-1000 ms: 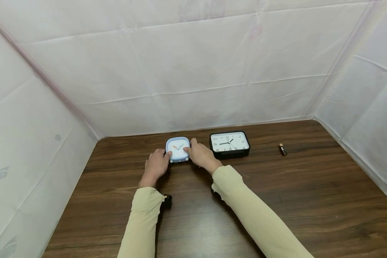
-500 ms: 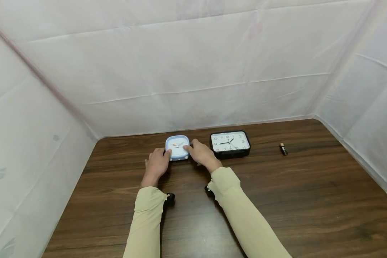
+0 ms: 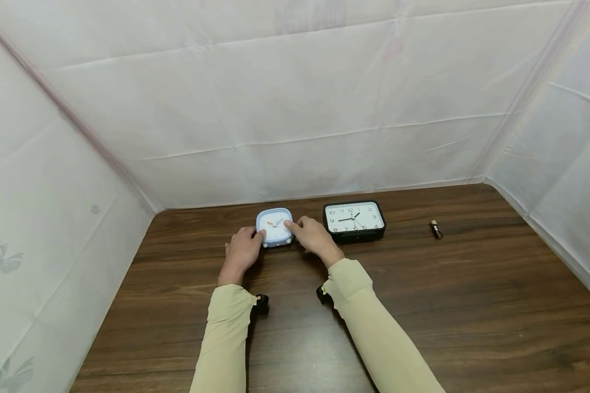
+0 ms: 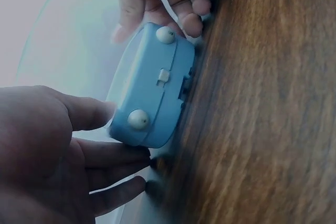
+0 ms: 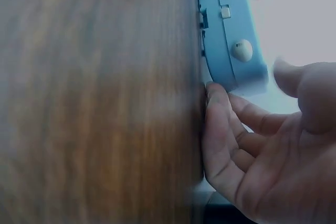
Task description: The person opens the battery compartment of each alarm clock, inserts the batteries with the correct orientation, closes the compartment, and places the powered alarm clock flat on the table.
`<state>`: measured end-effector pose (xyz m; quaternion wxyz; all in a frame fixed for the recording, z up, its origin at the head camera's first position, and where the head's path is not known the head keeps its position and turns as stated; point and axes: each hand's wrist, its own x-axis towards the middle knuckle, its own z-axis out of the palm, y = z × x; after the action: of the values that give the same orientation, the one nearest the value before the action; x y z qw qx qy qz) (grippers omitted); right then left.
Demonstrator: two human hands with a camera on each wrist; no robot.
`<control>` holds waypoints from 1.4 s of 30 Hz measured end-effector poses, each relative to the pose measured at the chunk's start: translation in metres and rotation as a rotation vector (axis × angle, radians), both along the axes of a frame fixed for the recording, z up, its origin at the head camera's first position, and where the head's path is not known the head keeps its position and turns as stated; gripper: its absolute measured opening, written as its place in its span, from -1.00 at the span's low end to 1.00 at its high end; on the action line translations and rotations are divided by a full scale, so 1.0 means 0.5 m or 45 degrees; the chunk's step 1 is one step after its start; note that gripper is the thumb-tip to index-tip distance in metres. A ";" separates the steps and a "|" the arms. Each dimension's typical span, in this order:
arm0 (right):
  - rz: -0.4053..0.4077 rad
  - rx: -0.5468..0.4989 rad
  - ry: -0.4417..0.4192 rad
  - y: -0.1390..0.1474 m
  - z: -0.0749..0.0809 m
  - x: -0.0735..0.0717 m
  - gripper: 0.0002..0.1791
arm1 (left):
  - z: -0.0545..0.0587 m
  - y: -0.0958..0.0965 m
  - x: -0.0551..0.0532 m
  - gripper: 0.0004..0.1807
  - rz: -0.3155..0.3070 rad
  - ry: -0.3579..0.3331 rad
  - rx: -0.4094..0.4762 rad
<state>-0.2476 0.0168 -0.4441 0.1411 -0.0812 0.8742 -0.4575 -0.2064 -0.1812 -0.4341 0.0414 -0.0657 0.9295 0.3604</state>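
A small light-blue alarm clock (image 3: 275,228) with a white face lies near the back of the table, face up. My left hand (image 3: 243,248) grips its left side, the thumb over the lower left corner of the face. On the other side my right hand (image 3: 314,236) holds it, thumb at the right edge of the face and fingers low along the side. In the left wrist view the clock's base (image 4: 163,85) shows two round white feet and a small white tab. The right wrist view shows its blue casing (image 5: 218,51) close over the wood.
A black rectangular clock (image 3: 354,221) with a white dial lies just right of my right hand. Farther right is a small battery (image 3: 436,229). Pale sheeting (image 3: 295,164) rises along the back and both sides of the brown wooden table (image 3: 423,305).
Both hands stay at the blue clock, which shifts only slightly in view along with everything else. My right forearm has swung a little, so the black wrist camera under its cuff now shows.
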 end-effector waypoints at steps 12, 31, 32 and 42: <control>0.010 -0.147 -0.046 0.031 0.043 0.003 -0.41 | 0.027 -0.001 0.004 -0.16 0.105 -0.086 0.094; -0.203 0.085 0.184 0.182 0.155 0.011 -0.43 | 0.109 0.157 0.021 -0.41 -0.001 0.448 0.182; -0.220 0.086 0.181 0.193 0.157 0.011 -0.43 | 0.109 0.166 0.021 -0.42 -0.031 0.445 0.193; -0.405 0.060 0.164 0.263 0.167 0.015 -0.41 | 0.084 0.236 0.007 -0.43 -0.212 0.338 0.136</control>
<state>-0.2399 0.1483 -0.3605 0.0125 0.0324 0.8937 -0.4474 -0.2030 -0.0630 -0.3923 -0.0487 0.0620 0.9086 0.4101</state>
